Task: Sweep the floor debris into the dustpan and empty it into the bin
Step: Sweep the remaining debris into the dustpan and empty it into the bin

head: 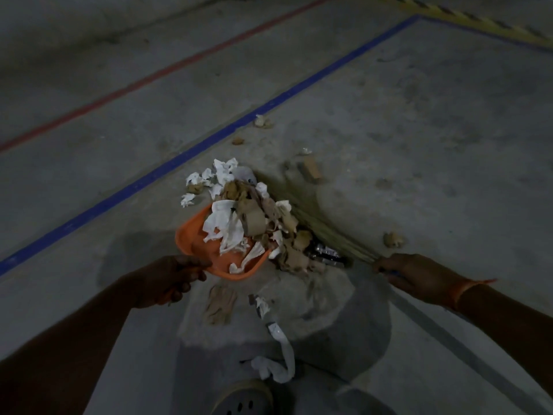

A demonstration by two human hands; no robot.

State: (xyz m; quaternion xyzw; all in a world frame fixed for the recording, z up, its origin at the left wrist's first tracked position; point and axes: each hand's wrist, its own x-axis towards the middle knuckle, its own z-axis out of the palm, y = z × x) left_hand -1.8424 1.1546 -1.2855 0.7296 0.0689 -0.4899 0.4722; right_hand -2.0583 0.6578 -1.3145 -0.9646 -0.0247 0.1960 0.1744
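A grey concrete floor (389,121) carries a blue line (239,122) and a red line (149,79). On it an orange dustpan (191,235) sits heaped with white paper and brown debris (254,217), some spilling past its rim. The left hand (170,280) grips the dustpan's handle; the right hand (413,274) holds a straw broom (323,229) whose bristles touch the heap. Scraps (393,239) lie scattered nearby.

Readable text: none anywhere in view.
Dark wrapper (324,254): between the hands, beside the dustpan (191,235); pale marks on it are too blurred to read.
Floor lines: blue (209,142), red (167,70) and yellow-black (466,19) stripes beyond the hands; plain paint, no letters or numbers.
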